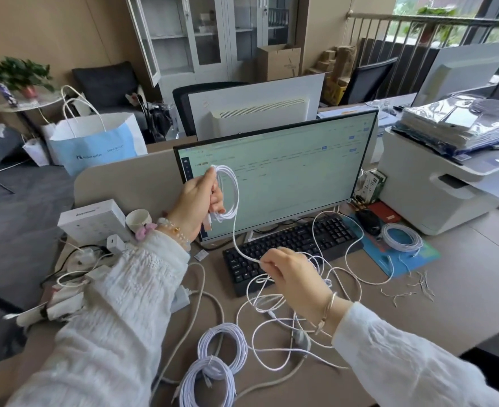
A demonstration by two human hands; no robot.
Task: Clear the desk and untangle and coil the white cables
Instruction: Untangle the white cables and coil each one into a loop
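— Which step is this?

— Coiling, mid-way, I'd say. The left hand [196, 205] is raised in front of the monitor [277, 168], fingers curled round a part-wound coil [227, 192] of white cable. The loops hang as a tall oval, long axis near upright, tilted a little to the left at the top.

— And the other hand?

— The right hand [286, 273] is lower, over the keyboard [295, 245], thumb and fingers pinching the same cable where it runs down from the coil. Behind that hand the slack lies in a loose tangle [315, 318] across the desk [462, 289], to the right and near.

— So next?

— Probably feed another loop up to the left hand — but the tangle has crossings, so the slack needs drawing free without snagging. Two finished coils [216, 365] lie at the near edge, a third [402, 236] far right on the blue mat [412, 259].
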